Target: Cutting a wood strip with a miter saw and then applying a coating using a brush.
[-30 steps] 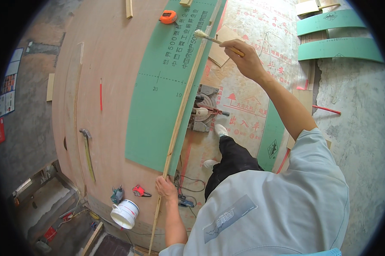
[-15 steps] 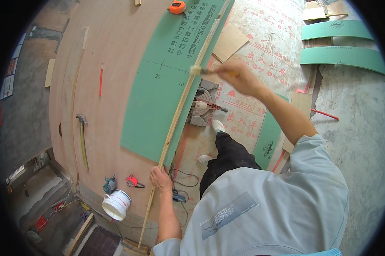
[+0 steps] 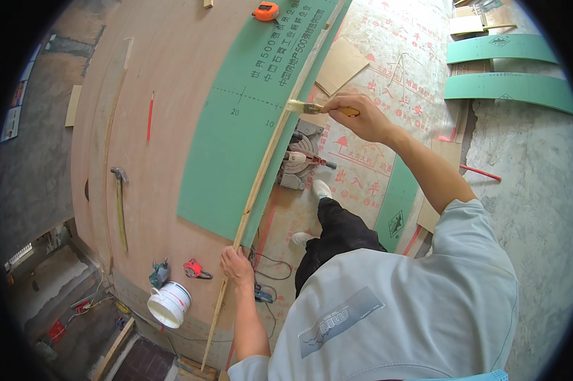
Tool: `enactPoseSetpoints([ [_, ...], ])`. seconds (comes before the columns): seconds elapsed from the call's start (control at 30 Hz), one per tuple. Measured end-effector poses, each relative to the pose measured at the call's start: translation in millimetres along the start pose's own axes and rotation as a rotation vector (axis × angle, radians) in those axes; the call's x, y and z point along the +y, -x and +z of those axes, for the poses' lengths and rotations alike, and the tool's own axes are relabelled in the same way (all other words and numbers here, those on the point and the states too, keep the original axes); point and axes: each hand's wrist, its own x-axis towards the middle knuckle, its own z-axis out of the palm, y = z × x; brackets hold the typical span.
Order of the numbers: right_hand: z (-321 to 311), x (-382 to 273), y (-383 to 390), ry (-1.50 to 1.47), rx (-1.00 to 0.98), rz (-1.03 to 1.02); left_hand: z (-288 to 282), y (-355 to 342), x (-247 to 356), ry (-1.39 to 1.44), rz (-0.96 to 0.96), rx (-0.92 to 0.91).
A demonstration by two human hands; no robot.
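Observation:
A long, narrow wooden strip (image 3: 259,181) lies along the right edge of a green board (image 3: 216,162), its near end sticking out past the board. My left hand (image 3: 237,265) is closed round the strip just below the board's near corner. Farther up, my right hand (image 3: 363,119) grips a paintbrush (image 3: 313,108) by its yellowish handle, the fingers wrapped round it. The brush's pale bristles point left and rest against the strip's top face, as far as I can see.
On the pinkish sheet lie a hammer (image 3: 120,206), a red pencil (image 3: 150,117), a red tape measure (image 3: 196,269) and a teal power tool (image 3: 159,273). A white bucket (image 3: 170,305) stands near them. An orange tape measure (image 3: 265,11) sits far off; a saw (image 3: 300,159) stands below the board's right edge.
The brush was smeared by motion and now shows sharply, its bristles at nearly the same spot on the strip. My left hand keeps its hold. The whole view has shifted slightly.

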Motion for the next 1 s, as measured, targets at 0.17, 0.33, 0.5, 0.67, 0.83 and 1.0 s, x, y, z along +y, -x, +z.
enactPoseSetpoints([
  [0.17, -36, 48, -36, -0.209, 0.167, 0.275, 0, -3, 4, 0.007, 0.022, 0.003],
  [0.33, -55, 78, -52, -0.076, 0.379, 0.227, -1, -2, 5, 0.031, -0.006, -0.035],
  [0.5, -41, 20, -29, -0.205, -0.071, 0.316, 2, 4, -4, 0.01, -0.015, -0.006],
  [0.67, -76, 77, -54, -0.292, 0.336, 0.273, 5, 0, 0, 0.015, 0.0, 0.005],
  [0.83, -113, 120, -93, -0.292, 0.382, 0.321, 5, 2, -3, 0.009, -0.018, -0.009],
  [1.0, -142, 171, -127, -0.234, 0.511, 0.329, -1, -1, 2, 0.028, -0.052, -0.043],
])
